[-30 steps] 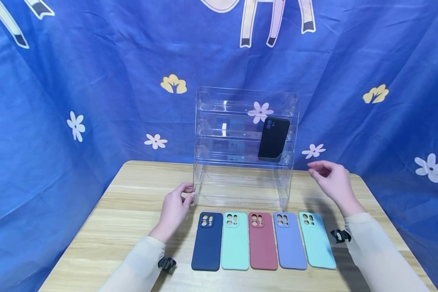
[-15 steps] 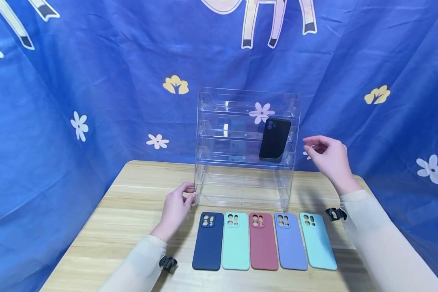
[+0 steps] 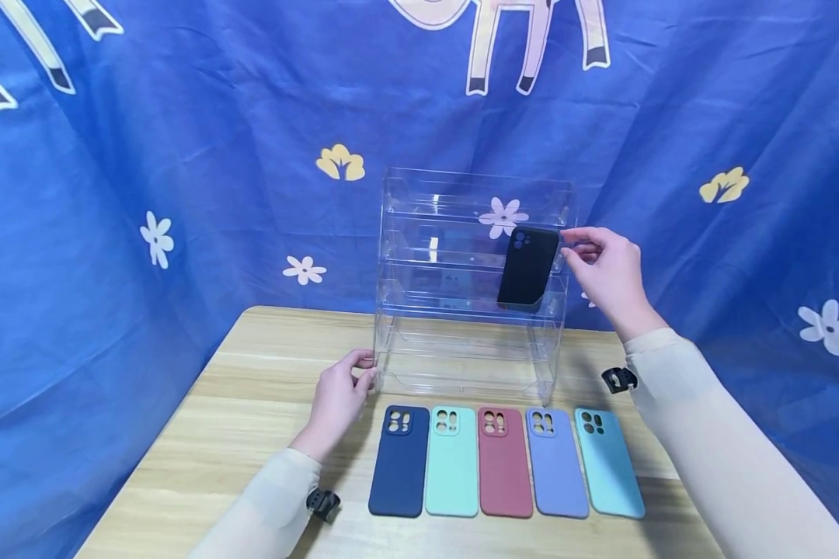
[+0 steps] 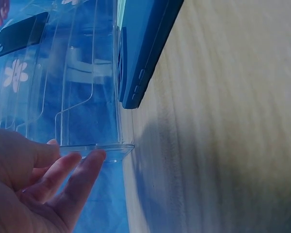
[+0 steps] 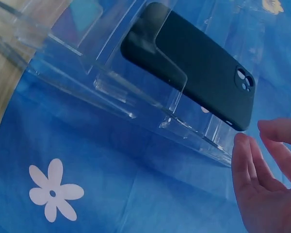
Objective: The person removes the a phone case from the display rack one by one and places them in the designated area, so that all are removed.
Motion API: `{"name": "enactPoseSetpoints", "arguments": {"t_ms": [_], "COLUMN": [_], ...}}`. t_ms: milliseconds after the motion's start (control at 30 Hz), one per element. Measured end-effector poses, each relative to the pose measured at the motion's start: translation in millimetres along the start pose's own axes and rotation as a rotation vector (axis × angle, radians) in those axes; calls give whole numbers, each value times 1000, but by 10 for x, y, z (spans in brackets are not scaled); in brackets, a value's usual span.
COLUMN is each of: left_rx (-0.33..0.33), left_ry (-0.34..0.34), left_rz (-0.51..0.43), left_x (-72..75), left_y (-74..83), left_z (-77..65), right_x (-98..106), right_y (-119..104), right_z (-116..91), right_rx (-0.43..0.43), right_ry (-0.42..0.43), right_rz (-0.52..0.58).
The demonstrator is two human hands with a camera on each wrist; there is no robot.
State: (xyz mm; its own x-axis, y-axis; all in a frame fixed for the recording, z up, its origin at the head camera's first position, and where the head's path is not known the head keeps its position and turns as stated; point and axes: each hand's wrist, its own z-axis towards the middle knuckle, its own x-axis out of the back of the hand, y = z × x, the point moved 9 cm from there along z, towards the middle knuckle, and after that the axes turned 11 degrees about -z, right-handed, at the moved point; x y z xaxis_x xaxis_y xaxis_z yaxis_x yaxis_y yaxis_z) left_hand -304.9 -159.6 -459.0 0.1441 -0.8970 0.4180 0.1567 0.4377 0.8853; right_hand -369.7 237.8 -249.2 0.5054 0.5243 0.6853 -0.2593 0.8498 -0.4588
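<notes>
A clear acrylic tiered rack (image 3: 461,386) stands at the back of the table. Inside it, toward the right, a black phone case (image 3: 527,268) leans with its camera cutout at the top and its lower end behind a clear lip. My right hand (image 3: 607,272) is raised at the rack's right side, thumb and fingers parted, fingertips close to the upper corner of the black case (image 5: 184,68). At the lower left, my left hand (image 3: 339,396) touches the rack's side; in the left wrist view its fingertips (image 4: 98,156) rest against the clear side panel.
In front of the rack lie several phone cases in a row: navy (image 3: 398,473), mint (image 3: 451,473), dusty red (image 3: 505,473), lavender (image 3: 559,473) and turquoise (image 3: 614,473). A blue patterned cloth (image 3: 217,155) hangs close behind the wooden table (image 3: 203,435).
My right hand has risen and moved left, from beside the rack to the upper corner of the black case. The left hand has kept its place at the rack's side.
</notes>
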Motion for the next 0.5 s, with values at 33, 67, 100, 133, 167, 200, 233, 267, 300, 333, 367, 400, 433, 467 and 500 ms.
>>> {"name": "enactPoseSetpoints", "arguments": {"t_ms": [33, 67, 100, 133, 167, 200, 233, 267, 300, 333, 367, 400, 433, 467, 500], "left_rx": [-1, -3, -4, -3, -2, -2, -3, -3, -3, -5, -6, -8, -9, -11, -13], "left_ry": [-3, -4, -5, -6, -6, -5, -4, -4, -3, -2, -2, -2, -2, -3, -1], "left_rz": [-5, -7, -10, -10, -8, -8, -7, -8, -6, -1, 0, 2, 4, 7, 13], "left_x": [-4, -6, -7, -7, -6, -3, -1, 0, 0, 2, 2, 1, 0, 0, 1], "left_y": [4, 5, 7, 5, 5, 1, 1, 0, 0, 1, 1, 2, 4, 6, 7], "left_z": [2, 4, 7, 9, 9, 11, 12, 12, 12, 10, 10, 10, 9, 9, 11], "right_x": [-9, -17, -26, -38, -54, -71, -92, -114, -136, -157, -174, -187, -195, -198, -198], "right_y": [-7, -12, -18, -20, -22, -24, -26, -26, -22, -18, -15, -13, -10, -4, -1], "right_z": [14, 27, 39, 50, 64, 72, 77, 79, 80, 79, 79, 75, 73, 74, 73], "right_rx": [3, 7, 8, 8, 11, 14, 18, 23, 26, 31, 38, 43, 47, 47, 45], "right_ry": [6, 11, 13, 12, 13, 11, 8, 6, 4, 4, 9, 13, 19, 27, 32], "right_rz": [-7, -16, -19, -21, -21, -18, -18, -18, -18, -19, -20, -21, -23, -20, -17]}}
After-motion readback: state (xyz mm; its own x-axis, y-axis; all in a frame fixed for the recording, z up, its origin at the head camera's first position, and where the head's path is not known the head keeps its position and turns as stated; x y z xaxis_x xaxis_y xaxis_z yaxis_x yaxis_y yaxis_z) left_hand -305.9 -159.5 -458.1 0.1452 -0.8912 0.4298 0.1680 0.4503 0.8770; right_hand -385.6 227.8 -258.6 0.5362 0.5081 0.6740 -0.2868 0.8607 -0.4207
